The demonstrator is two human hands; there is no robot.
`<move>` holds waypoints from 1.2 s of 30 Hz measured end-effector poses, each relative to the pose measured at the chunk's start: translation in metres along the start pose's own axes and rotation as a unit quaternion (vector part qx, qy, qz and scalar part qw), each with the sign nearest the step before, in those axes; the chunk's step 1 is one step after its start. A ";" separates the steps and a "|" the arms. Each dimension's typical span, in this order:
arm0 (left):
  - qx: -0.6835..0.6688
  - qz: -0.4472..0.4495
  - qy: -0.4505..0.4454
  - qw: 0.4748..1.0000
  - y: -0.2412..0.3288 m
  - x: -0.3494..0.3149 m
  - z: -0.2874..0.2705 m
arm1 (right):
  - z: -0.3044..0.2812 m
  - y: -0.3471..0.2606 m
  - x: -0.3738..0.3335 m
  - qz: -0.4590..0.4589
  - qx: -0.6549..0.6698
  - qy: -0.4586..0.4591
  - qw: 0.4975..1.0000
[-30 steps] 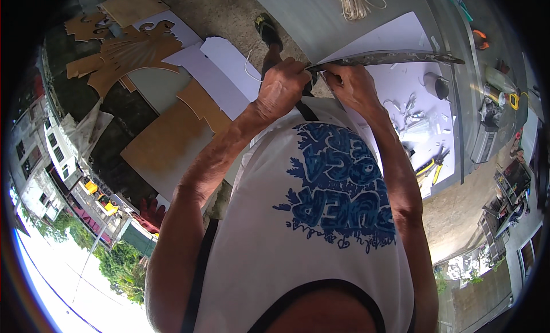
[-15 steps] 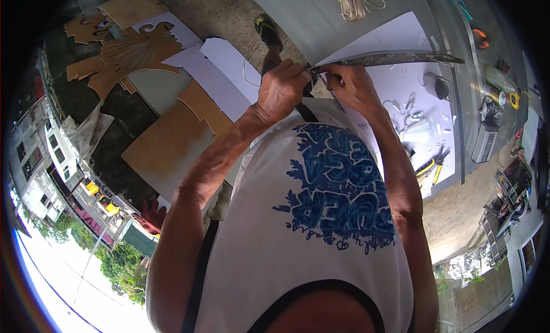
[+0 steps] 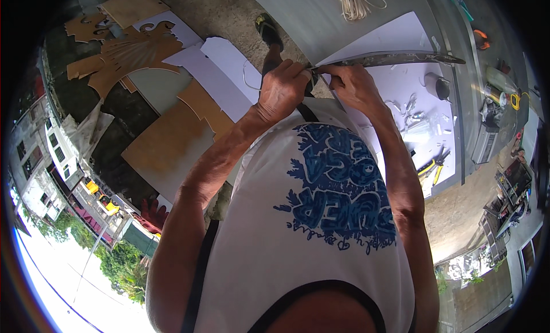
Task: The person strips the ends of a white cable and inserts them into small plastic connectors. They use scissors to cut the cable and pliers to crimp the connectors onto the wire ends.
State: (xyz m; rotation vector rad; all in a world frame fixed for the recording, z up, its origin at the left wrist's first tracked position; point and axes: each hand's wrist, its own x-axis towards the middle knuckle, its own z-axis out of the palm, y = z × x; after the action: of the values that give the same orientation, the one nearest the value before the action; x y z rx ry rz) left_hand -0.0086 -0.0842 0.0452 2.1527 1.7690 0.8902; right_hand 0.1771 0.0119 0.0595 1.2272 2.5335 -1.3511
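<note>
A long, dark, slightly curved strip point(image 3: 401, 59) with pale specks lies across the white sheet point(image 3: 395, 32) on the grey table. Its near end reaches my two hands. My left hand point(image 3: 283, 89) is closed in a fist by that end, thumb and forefinger toward the strip; just what it grips is hidden. Beside it, my right hand point(image 3: 352, 83) is closed with bent fingers at the strip's underside, pinching near its end. The hands are a short gap apart, in front of my white printed shirt point(image 3: 321, 264).
Pliers with yellow handles point(image 3: 438, 169), a grey cup-like piece point(image 3: 438, 85) and clear plastic scraps point(image 3: 415, 124) lie on the sheet. A coil of cream cord point(image 3: 352, 6) rests at the table's far edge. Cut brown boards point(image 3: 166, 141) and white panels point(image 3: 223, 75) are at the left.
My right hand's fingers have shifted slightly at the strip's end, and the forefinger is straighter. The left hand and the strip stay nearly in place.
</note>
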 end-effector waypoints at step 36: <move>0.014 -0.049 -0.019 0.999 0.004 0.000 -0.011 | 0.004 0.004 -0.003 -0.024 -0.025 0.012 0.999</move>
State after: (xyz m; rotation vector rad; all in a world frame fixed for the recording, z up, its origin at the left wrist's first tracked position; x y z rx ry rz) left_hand -0.0117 -0.0868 0.0557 2.0666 1.8606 0.7990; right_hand 0.1800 0.0080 0.0552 1.1876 2.6119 -1.2825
